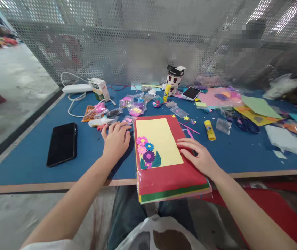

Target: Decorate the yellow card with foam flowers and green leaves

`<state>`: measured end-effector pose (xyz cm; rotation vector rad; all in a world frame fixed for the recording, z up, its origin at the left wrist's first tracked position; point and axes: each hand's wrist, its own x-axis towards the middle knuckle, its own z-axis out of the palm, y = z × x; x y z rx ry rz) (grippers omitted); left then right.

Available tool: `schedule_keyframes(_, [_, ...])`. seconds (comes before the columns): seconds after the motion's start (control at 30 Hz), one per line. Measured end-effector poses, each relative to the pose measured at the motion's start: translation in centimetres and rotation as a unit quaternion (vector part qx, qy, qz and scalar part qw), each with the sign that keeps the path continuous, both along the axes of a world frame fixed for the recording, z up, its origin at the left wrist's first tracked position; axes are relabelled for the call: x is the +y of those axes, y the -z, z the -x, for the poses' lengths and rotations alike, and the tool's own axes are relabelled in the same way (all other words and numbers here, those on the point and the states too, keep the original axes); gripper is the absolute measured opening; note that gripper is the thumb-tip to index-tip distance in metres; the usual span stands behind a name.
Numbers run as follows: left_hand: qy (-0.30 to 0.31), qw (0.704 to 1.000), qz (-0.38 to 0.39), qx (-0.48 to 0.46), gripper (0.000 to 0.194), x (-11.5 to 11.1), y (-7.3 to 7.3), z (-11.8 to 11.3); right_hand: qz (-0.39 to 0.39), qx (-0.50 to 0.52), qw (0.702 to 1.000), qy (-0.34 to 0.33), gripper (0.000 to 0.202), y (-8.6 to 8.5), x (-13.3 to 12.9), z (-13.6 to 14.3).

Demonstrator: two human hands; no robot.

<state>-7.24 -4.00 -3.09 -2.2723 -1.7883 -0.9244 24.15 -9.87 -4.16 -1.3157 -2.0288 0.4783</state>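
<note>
Red paper stack (171, 149) points lengthwise away, right hand (199, 158) open on it, left hand (115, 139) open.

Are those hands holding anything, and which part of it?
Nothing looks gripped: the right hand just rests on the right side of the red paper stack, and the left hand lies open beside it.

Matt blue tabletop (93, 149) here, and glossy clear plastic over the red paper (164, 178); behind, perforated metal panel (143, 52) (shiny in streaks), and smooth, dark phone glass (62, 144).
</note>
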Motion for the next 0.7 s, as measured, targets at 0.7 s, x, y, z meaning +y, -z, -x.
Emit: schedule_keyframes(0.7, [-0.016,0.995,-0.018,-0.100,0.025,0.7,-0.6,-0.2,0.058,-0.053,0.996,0.046,0.052,0.4,0.4,1.0])
